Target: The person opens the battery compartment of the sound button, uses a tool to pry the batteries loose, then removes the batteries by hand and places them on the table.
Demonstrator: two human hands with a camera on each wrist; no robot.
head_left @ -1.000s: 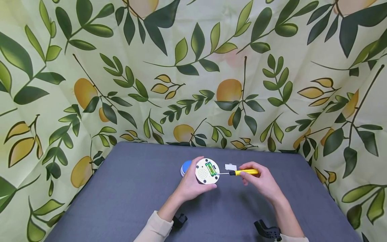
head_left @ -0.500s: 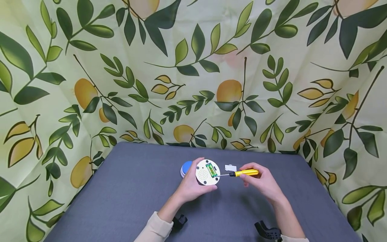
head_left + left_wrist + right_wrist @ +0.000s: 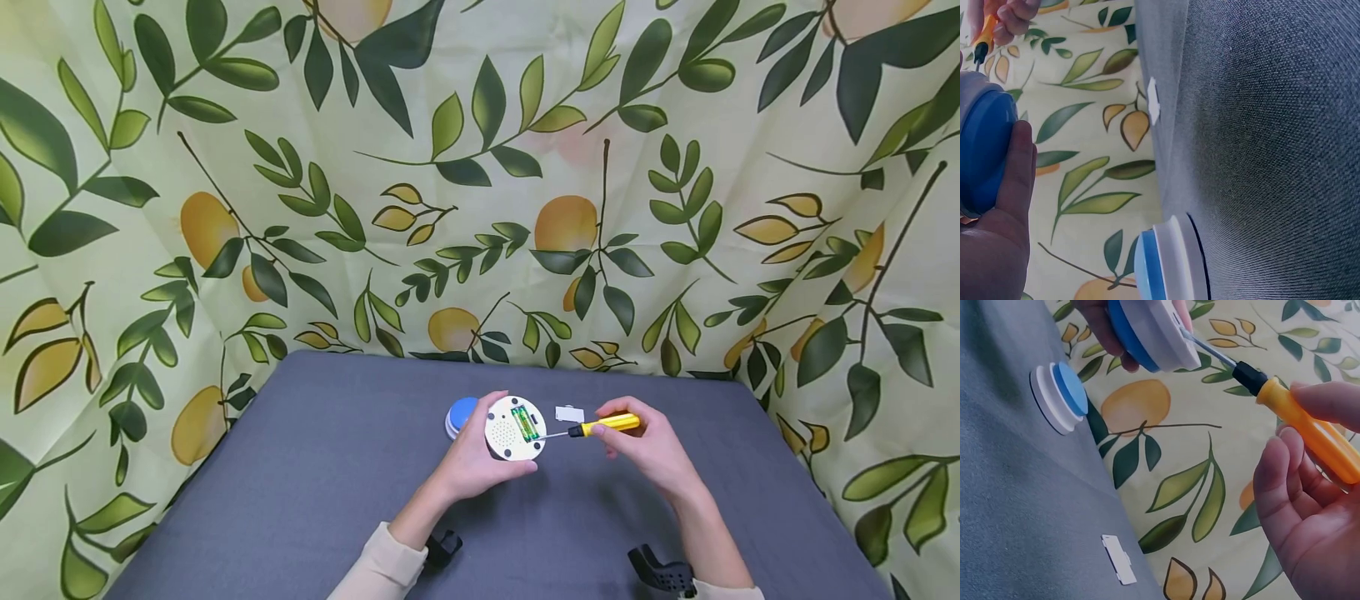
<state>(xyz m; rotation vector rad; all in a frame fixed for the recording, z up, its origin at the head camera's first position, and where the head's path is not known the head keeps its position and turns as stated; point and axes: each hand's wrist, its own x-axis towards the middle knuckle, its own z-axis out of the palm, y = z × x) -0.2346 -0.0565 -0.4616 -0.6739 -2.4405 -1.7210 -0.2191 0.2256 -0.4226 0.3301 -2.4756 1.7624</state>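
Note:
My left hand grips a round white-and-blue push button, its underside turned up toward the head camera. Speaker holes, dark feet and an uncovered compartment with green batteries show on that side. In the left wrist view, the fingers lie along the blue dome. My right hand holds a yellow screwdriver by its handle, between thumb and fingers. Its metal shaft points left, and the tip meets the button's underside at the compartment's lower end.
A second blue-and-white push button sits on the grey table, partly behind the left hand. A small white battery cover lies on the cloth behind the screwdriver. Leaf-patterned fabric walls the back and sides.
The screwdriver handle has tilted up slightly, while its tip stays at the compartment's lower end. Both hands have otherwise hardly moved, and the head view has shifted a little.

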